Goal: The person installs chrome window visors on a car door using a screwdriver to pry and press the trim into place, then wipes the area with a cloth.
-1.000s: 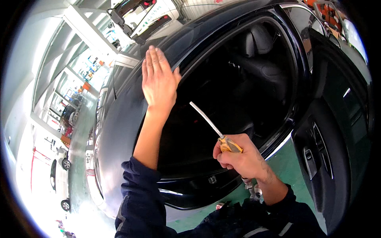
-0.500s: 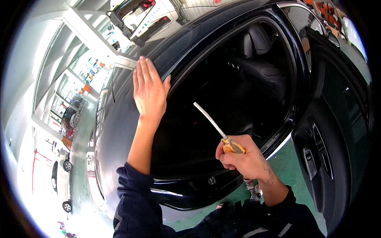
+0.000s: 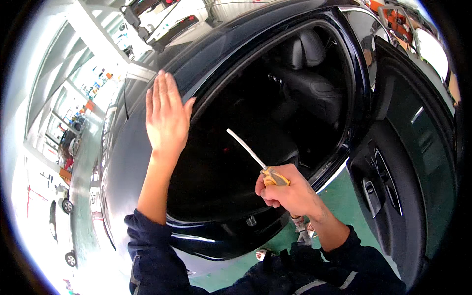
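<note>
My left hand (image 3: 167, 118) lies flat on the dark car body (image 3: 132, 132), beside the upper edge of the door opening, fingers stretched forward and thumb apart. In my right hand (image 3: 290, 189) is a screwdriver (image 3: 248, 150) with a yellow and grey handle and a long metal shaft. The fist wraps round the handle, and the shaft points up and left in front of the dark door opening (image 3: 275, 123). Its tip shows no contact with the car.
To the right stands the opened car door (image 3: 393, 162), with its black inner panel and handle. A black seat (image 3: 314, 83) shows inside the car. Below runs the green floor (image 3: 344, 201). A white car (image 3: 59, 221) is parked far left, and another vehicle (image 3: 167, 24) stands beyond the roof.
The whole scene has shifted left in the picture, car and both hands together. Against the car, the hands and the screwdriver hold nearly the same places.
</note>
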Available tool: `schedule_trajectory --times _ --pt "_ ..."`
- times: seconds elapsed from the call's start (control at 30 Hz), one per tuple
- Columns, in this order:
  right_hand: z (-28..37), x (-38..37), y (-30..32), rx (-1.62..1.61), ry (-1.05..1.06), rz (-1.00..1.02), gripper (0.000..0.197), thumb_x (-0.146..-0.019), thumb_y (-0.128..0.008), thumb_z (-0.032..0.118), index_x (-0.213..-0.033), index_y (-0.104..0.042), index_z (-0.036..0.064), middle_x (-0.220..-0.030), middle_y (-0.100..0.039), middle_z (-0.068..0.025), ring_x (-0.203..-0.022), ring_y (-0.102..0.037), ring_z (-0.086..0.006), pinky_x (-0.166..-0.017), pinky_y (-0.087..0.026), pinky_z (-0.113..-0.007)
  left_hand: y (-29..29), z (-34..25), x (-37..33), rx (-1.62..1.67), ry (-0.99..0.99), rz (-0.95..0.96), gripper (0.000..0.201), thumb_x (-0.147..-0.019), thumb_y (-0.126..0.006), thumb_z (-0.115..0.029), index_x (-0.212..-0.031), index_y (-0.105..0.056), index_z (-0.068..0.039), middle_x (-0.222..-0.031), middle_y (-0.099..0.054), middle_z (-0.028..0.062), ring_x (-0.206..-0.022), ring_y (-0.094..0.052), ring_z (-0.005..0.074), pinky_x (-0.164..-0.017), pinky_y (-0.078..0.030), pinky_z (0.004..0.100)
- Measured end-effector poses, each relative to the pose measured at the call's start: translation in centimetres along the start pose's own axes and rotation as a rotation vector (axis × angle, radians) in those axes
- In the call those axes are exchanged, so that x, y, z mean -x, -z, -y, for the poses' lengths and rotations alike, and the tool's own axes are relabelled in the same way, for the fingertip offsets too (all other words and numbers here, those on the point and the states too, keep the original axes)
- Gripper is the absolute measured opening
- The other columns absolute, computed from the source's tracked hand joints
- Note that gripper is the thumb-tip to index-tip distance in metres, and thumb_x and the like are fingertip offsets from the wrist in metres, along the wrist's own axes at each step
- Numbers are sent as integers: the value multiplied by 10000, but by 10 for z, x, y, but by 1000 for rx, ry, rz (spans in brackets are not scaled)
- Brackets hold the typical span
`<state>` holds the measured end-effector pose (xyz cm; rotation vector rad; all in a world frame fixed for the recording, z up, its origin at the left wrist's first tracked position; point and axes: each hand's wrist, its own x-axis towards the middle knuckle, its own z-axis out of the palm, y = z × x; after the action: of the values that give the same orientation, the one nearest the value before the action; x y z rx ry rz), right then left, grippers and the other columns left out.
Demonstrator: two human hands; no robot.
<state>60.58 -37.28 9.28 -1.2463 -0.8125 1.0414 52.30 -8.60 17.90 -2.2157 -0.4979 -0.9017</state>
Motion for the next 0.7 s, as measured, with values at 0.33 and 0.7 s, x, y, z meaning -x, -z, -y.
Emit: schedule_trajectory --times 0.33,0.7 --pt "-17 -10 -52 24 -35 89 124 -868 -607 116 -810 -661 21 -660 -609 -28 -605 -580 -111 -571 -452 -291 49 63 148 -13 164 137 752 -1012 -565 -251 -1611 -249 75 -1674 -276 275 -1557 -276 417 -1282 -182 532" --pt "-56 -14 -100 140 -49 292 155 -920 -617 142 -869 -677 9 -692 -650 -64 -583 -603 -147 -592 -495 -314 65 75 306 -100 395 212 729 -1055 -513 -233 -1611 -191 111 -1673 -210 336 -1566 -197 485 -1286 -137 562"
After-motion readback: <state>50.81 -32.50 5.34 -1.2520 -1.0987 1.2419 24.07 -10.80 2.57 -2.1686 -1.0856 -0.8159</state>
